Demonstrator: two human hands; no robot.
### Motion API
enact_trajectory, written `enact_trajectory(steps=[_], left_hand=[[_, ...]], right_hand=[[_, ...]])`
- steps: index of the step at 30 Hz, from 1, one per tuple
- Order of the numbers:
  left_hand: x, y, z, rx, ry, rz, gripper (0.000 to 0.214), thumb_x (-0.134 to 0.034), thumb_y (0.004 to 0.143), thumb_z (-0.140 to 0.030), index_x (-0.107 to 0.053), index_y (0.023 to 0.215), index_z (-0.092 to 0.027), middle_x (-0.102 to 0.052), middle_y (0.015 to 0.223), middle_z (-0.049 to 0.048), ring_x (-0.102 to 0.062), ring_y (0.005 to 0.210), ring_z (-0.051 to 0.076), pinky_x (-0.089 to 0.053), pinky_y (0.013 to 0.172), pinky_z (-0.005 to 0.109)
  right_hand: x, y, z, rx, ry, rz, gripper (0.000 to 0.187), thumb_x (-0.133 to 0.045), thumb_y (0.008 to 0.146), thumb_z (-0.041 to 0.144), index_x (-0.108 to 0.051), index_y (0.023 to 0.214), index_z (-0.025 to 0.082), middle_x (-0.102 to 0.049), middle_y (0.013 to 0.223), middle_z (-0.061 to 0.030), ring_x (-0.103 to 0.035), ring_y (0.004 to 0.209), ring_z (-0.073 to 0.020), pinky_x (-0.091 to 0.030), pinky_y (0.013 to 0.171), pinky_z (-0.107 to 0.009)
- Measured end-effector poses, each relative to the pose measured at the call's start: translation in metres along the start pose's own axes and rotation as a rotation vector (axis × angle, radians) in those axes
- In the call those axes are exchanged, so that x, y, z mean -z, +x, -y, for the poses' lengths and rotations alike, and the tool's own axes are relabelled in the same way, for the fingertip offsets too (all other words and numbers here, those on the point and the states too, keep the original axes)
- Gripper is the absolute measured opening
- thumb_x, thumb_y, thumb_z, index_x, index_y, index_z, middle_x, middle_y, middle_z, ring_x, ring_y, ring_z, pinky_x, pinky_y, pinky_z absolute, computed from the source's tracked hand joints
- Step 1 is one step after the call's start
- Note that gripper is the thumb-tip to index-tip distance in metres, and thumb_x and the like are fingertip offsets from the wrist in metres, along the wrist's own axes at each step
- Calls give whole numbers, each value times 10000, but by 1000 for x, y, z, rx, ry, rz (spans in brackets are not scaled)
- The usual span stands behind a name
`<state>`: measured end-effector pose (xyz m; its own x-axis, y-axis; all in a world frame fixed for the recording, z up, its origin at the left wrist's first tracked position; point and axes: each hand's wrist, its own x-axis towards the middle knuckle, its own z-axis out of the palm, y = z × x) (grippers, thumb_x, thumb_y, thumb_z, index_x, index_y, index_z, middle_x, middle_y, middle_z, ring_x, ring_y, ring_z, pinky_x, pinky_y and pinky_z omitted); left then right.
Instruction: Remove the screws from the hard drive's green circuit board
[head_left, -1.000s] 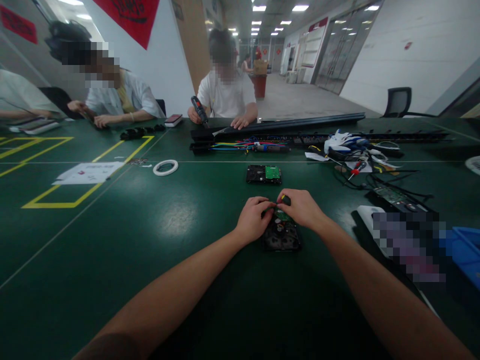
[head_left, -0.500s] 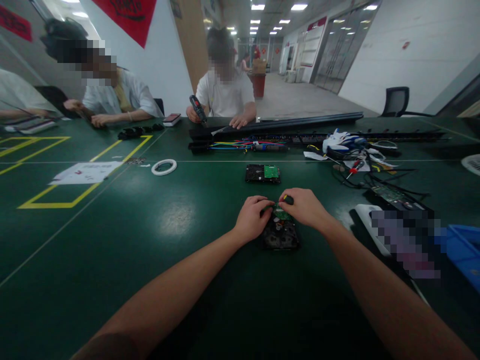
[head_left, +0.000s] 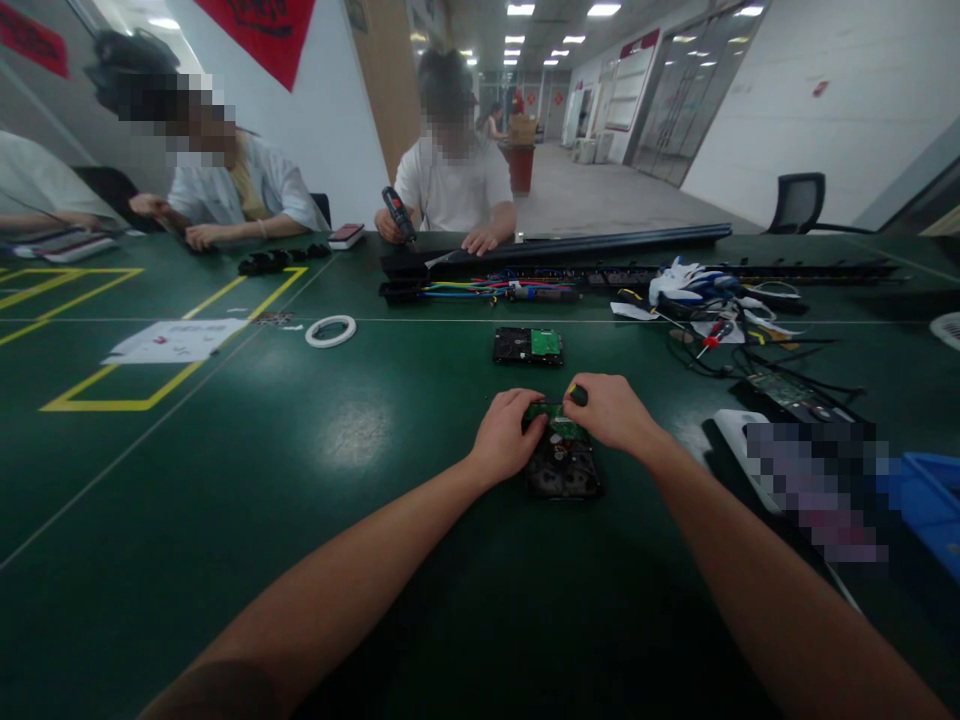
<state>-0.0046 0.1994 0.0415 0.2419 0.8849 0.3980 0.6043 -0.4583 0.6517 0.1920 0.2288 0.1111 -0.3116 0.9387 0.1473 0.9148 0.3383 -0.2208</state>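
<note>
A black hard drive [head_left: 562, 466] with a green circuit board lies on the green table [head_left: 315, 470] just in front of me. My left hand [head_left: 505, 433] rests on its left far corner with the fingers curled against the board. My right hand [head_left: 611, 410] is closed round a small screwdriver [head_left: 576, 393] with a black and yellow handle, held over the drive's far edge. A second hard drive [head_left: 528, 345] with a green board lies flat a little farther away.
A roll of white tape [head_left: 331, 330] and a paper sheet [head_left: 176, 340] lie to the left. Cables, gloves and tools [head_left: 705, 300] crowd the right. A blue bin [head_left: 930, 500] stands at the right edge. Two people sit across the table; one holds an electric screwdriver [head_left: 397, 214].
My hands have stayed on the drive and shifted only slightly. The view has tilted a little.
</note>
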Motion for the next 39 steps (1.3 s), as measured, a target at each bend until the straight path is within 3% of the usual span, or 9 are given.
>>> enact_trajectory(steps=[6, 15, 30, 36, 39], left_hand=[[0, 0, 0, 16, 4, -7, 280, -667, 984, -206, -667, 1263, -197, -706, 1277, 93, -619, 1242, 279, -509, 1111, 451], [-1, -1, 2, 20, 13, 2, 266, -665, 983, -209, -668, 1248, -219, -703, 1267, 84, -619, 1237, 277, -514, 1102, 453], [0, 0, 1, 21, 2, 5, 238, -659, 988, -206, -677, 1224, -214, -706, 1255, 83, -616, 1235, 277, -506, 1113, 460], [5, 1, 3, 13, -5, 35, 242, -622, 1009, -216, -664, 1248, -206, -695, 1278, 89, -616, 1246, 264, -501, 1128, 448], [13, 3, 6, -9, -9, 84, 314, -621, 1023, -270, -630, 1330, -205, -672, 1345, 96, -602, 1285, 269, -489, 1149, 454]], right_hand=[[2, 0, 4, -10, 33, 28, 55, -678, 848, 209, -727, 828, 220, -783, 878, -58, -704, 824, -218, -439, 717, -311], [-6, 5, 0, 19, 87, 37, 99, -686, 824, 191, -740, 895, 234, -799, 948, -40, -721, 895, -227, -474, 769, -323], [7, 1, -6, 2, 89, 28, 144, -643, 913, 290, -775, 905, 232, -801, 951, -62, -723, 921, -249, -503, 826, -364], [19, -5, -12, -125, 120, -145, 312, -618, 897, 259, -752, 1168, 178, -758, 1126, -147, -698, 1042, -288, -525, 931, -404], [32, -14, -22, -115, 165, -277, 386, -614, 888, 252, -725, 1253, 189, -742, 1161, -156, -704, 1063, -319, -552, 960, -478]])
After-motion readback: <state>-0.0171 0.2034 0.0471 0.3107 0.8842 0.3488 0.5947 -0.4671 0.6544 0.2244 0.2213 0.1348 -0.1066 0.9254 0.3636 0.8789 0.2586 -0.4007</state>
